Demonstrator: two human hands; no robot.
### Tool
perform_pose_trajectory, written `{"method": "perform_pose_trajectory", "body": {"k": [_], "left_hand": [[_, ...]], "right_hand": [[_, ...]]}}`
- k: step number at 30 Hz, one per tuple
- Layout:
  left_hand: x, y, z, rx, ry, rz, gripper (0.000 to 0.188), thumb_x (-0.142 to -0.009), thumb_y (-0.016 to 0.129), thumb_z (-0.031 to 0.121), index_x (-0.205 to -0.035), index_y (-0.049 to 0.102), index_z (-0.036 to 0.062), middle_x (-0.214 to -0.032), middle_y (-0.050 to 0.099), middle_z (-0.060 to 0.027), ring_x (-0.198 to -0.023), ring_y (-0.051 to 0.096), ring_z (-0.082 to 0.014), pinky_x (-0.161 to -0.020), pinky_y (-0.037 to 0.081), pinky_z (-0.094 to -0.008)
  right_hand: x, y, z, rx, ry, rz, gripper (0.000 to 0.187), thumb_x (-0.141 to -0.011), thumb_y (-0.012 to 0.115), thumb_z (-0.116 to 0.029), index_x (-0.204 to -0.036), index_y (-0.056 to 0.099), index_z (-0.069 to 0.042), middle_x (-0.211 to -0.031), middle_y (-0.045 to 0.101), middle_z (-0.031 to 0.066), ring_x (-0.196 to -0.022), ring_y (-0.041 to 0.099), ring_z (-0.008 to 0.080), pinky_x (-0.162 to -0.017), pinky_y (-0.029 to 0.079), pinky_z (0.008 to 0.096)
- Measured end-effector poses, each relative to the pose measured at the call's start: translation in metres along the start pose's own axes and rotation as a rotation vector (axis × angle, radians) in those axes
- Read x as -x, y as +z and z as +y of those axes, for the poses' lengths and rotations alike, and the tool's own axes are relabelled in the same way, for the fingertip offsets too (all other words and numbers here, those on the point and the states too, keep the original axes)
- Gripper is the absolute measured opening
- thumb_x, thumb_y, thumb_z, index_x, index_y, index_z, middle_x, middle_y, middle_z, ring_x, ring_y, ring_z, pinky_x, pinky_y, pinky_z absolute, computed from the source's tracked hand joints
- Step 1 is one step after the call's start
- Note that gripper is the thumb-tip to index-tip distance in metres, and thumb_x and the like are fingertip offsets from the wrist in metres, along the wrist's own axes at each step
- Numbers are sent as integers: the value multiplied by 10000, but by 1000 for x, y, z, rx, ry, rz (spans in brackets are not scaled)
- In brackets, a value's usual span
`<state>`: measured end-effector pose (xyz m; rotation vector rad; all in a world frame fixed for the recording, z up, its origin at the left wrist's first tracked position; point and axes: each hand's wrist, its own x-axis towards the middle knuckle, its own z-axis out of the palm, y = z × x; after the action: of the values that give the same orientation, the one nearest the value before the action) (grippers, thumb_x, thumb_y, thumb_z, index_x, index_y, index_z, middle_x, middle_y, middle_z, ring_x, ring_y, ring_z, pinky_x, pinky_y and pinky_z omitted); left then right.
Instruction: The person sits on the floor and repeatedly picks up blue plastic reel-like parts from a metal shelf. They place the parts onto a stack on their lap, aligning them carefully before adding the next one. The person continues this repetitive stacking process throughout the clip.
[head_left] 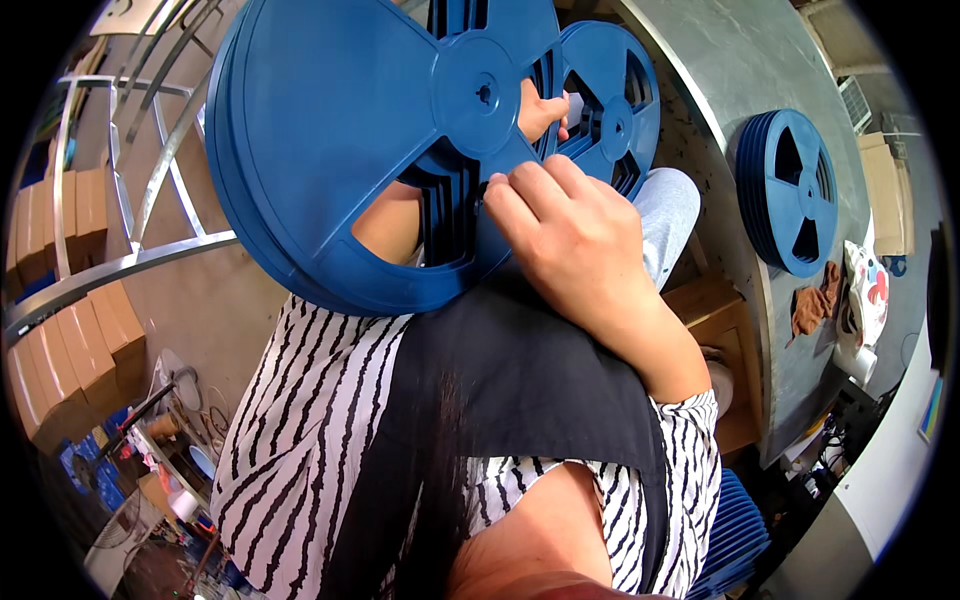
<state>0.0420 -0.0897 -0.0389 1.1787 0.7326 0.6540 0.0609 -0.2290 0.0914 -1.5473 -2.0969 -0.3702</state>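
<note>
Striped top [300,410] & dark apron [520,370] nearest cam. Blue reel stack [335,130] upright directly in front of wearer. Est. rigid plastic, light for size, smooth, prob. slippery; thin flanges could crack if dropped. Rec. hold: opp. rims or window edges, both hands. R hand [575,225] half-closed at stack's right side; grip unconfirmed. L hand [538,112] partly bent behind stack, mostly hidden; hold can't be told. Stack top cut off by frame; reel qty unclear.

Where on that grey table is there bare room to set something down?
In this view, the grey table is bare above the stacked blue reels, with a smaller gap below the brown cloth. Crowded: around cloth, printed bag, white roll.
</note>
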Motion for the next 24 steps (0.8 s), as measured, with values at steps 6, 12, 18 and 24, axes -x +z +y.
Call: {"method": "perform_pose_trajectory", "body": {"k": [6,12,18,24], "left_hand": [[0,0,-4,70,20,-10,30,-785,611,26,-795,605,-2,-638,597,-87,-478,574,-166,-439,473,-274],[-1,-2,-7,85,46,-38,20,-783,602,25,-787,609,6,-631,594,-76,-465,566,-160,-433,460,-269],[-4,-3,-15,-33,63,18,34,-794,596,33,-793,620,9,-638,604,-82,-474,582,-159,-440,475,-263],[-5,-5,-17,56,108,-67,26,-781,597,25,-797,607,7,-635,592,-81,-471,574,-163,-442,471,-269]], "right_hand": [[3,-1,-6,51,-73,-60,132,-640,594,-137,-652,463,-125,-652,405,-1,-624,462,124,-484,344,237],[2,-3,-8,48,-71,-98,147,-632,597,-131,-642,451,-120,-641,399,0,-612,453,123,-465,327,234],[4,-4,-11,44,-56,-135,140,-638,599,-131,-646,460,-122,-644,408,1,-614,461,123,-470,338,233],[4,-12,-11,-102,-13,-243,105,-667,600,-121,-709,506,-102,-691,470,14,-661,519,148,-507,416,255]]}}
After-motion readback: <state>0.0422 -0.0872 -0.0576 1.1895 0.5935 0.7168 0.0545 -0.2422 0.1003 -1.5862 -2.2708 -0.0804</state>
